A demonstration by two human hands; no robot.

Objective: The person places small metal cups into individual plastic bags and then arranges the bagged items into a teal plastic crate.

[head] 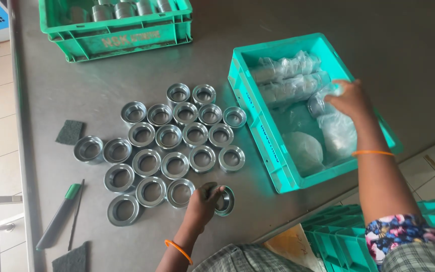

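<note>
Left hand (203, 197) grasped a metal ring (225, 200) near the counter's (288, 15) front edge; right hand (347, 98) gripped a bagged ring (323, 100) in the teal crate (258, 121).

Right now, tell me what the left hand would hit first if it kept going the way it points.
The left hand grips a metal ring and points up the table, so it would probably first meet the front row of metal rings, though depth is unclear.

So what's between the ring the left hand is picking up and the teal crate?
Only bare metal table lies between the ring under the left hand and the teal crate, as the head view shows.
</note>
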